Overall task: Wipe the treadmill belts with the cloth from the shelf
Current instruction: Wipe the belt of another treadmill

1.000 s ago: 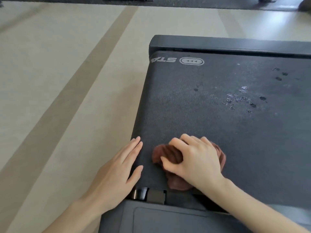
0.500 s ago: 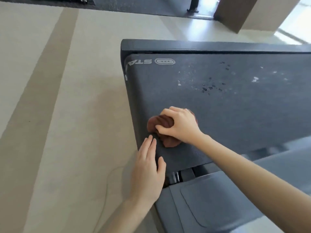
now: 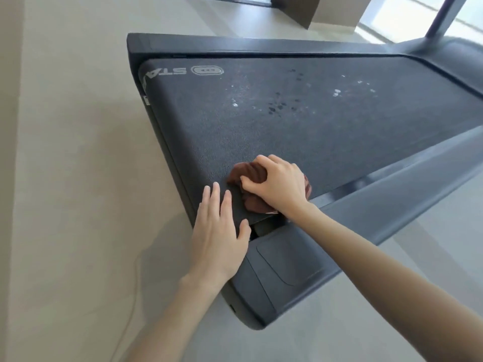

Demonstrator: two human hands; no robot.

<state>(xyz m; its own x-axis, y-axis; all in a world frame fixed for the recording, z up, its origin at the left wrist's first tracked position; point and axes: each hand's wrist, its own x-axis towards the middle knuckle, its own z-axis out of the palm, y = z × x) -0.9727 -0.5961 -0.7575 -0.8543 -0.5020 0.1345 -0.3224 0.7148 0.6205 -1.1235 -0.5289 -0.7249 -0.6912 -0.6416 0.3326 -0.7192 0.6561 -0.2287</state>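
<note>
While pressing left hand (image 3: 217,239) flat, fingers straight, on belt's (image 3: 313,131) near left edge, grips bunched cloth (image 3: 251,173) at its near end with right hand (image 3: 281,186); open belt beyond.

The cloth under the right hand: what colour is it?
Reddish brown; the cloth shows best in the head view, bunched under the right hand.

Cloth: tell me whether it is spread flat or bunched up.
Bunched up. The brown cloth shows crumpled ridges under the right hand, which grips it on the belt.
</note>
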